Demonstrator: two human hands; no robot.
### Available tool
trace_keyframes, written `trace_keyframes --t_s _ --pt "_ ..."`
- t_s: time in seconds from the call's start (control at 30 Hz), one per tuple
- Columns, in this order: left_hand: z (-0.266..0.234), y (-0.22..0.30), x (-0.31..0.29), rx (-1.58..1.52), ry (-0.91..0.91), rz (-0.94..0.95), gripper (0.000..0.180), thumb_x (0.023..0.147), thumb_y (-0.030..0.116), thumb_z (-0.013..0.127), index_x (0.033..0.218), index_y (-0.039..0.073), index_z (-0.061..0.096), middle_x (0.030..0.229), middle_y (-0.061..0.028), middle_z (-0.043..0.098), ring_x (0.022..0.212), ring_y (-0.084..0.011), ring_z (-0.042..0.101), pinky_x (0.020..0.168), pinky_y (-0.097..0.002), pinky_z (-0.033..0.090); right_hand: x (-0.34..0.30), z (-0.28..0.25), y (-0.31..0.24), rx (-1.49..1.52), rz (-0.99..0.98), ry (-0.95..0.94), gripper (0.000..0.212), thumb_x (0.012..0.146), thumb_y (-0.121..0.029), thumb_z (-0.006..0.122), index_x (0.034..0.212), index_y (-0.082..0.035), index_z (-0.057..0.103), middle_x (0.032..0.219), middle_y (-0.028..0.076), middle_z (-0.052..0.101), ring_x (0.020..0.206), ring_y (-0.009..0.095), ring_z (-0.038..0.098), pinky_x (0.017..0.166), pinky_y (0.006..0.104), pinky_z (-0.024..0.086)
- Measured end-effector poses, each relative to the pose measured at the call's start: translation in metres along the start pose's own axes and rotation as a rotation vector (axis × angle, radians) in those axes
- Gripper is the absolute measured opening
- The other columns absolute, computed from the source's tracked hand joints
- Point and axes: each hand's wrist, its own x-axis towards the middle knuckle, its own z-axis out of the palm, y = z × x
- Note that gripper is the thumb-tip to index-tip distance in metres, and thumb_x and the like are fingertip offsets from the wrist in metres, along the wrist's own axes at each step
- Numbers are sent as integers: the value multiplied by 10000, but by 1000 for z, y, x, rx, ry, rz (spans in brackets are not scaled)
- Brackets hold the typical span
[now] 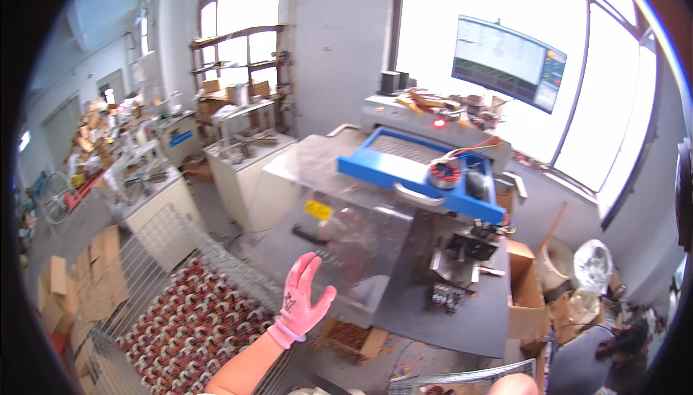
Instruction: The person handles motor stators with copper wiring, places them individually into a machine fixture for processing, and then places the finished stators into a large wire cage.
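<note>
My left hand (302,308), in a pink glove, is raised with its fingers stretched and the thumb apart, and nothing is in it. It is in front of the lower edge of a clear plastic cover (368,240) with a yellow label; I cannot tell whether they touch. Below and left of the hand, a wire basket (238,263) holds rows of wound motor stators (198,323) in red, brown and white. Another stator (443,174), with red windings and loose leads, sits on a blue tray (382,168). My right hand is out of view; a bare patch of skin shows at the lower edge.
Behind the tray, a grey instrument (393,112) carries cables and a red light. A monitor (505,59) hangs by the window. Metal fixtures (456,265) stand on the dark bench (426,315). Cardboard boxes (525,287) and a bucket (557,258) are at right, white cabinets (249,164) at left.
</note>
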Motion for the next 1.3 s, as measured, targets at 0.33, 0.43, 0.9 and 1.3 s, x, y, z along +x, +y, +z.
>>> trace_keyframes --t_s 0.33,0.43,0.9,1.3 --pt "35 -23 6 -252 -135 -9 624 806 126 708 1352 -17 444 1367 -190 440 1290 -377 409 1065 -441 378 -152 -21 215 -985 1012 -549 240 857 -184 639 1052 -51 601 912 134 617 783 333 629 676 410 503" --pt "49 -18 9 -429 -242 -33 594 814 57 666 1352 -31 430 1370 -184 424 1275 -340 440 1049 -407 406 -187 -84 307 -1412 1313 -653 527 925 -497 484 1108 -22 617 1070 211 644 1007 378 623 858 468 481" --pt "45 -39 47 -768 -316 -77 522 863 7 599 1357 -22 436 1331 -145 475 1192 -248 524 988 -352 454 -169 -47 301 -1117 1523 -686 376 867 -377 614 966 -15 612 931 217 681 935 366 651 816 435 499" --pt "123 62 80 -1476 -1015 -715 596 988 369 528 1413 -8 346 1079 -122 621 697 -170 648 553 -239 517 -154 -29 81 -742 1867 11 247 887 -188 655 1021 13 607 753 64 664 641 77 592 581 256 480"
